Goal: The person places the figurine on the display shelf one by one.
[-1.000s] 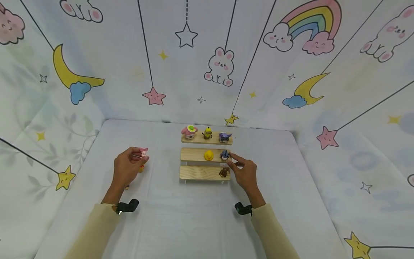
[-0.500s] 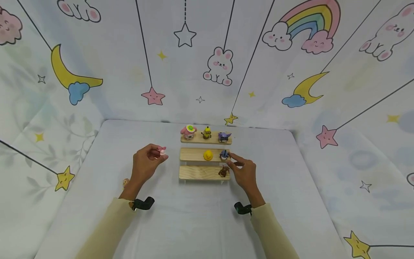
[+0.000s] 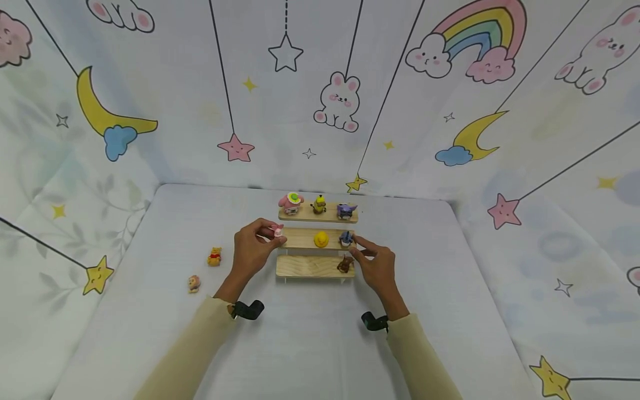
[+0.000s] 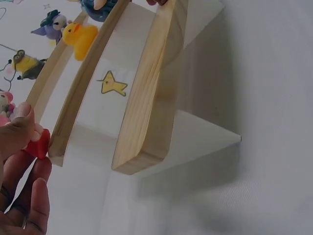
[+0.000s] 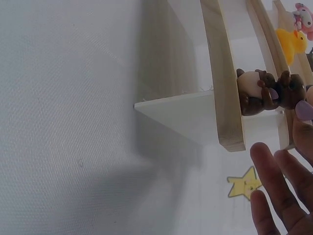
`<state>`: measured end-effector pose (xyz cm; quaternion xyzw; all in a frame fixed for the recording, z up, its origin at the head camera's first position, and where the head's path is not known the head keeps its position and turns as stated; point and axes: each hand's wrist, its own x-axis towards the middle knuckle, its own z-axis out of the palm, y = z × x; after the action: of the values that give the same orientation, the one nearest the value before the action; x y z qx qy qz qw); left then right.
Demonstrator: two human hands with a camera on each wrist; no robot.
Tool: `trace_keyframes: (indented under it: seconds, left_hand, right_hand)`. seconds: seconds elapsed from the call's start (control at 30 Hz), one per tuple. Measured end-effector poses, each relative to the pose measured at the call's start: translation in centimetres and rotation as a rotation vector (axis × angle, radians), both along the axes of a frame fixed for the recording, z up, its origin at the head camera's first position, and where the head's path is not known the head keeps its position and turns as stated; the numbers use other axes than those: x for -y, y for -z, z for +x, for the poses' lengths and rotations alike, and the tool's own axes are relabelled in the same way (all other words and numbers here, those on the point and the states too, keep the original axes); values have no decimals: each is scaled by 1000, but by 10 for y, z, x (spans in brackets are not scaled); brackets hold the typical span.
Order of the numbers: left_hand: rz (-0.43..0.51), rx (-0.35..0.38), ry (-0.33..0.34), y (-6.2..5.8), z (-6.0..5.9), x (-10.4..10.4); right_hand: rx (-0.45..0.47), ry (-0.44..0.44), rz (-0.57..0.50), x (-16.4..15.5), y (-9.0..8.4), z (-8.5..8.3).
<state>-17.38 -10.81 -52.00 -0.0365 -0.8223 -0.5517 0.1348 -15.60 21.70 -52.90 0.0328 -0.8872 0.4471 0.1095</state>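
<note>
Left hand (image 3: 252,250) pinching a small pink figure (image 3: 278,232) at the left end of the stepped rack's middle shelf (image 3: 302,239). Right hand (image 3: 376,268), fingers loosely extended, touches the blue figure (image 3: 345,239) at that shelf's right end, just above the brown figure (image 3: 345,264)

Cartoon-print fabric walls (image 3: 320,83), white cloth tabletop (image 3: 310,333), even light

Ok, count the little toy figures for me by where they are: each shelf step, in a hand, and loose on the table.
Top step: 3
Middle step: 2
Bottom step: 1
Pinched in left hand: 1
Loose on table: 2
Total: 9
</note>
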Motion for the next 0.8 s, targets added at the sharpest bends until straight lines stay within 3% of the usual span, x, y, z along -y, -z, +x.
trace_keyframes:
  seconds: [0.33, 0.8]
  left_hand:
    - [-11, -78, -55, 1, -5, -21]
    - [-75, -128, -61, 7, -4, -30]
  right_hand:
    - [-10, -4, 3, 0, 2, -1]
    - [1, 1, 5, -1, 3, -2]
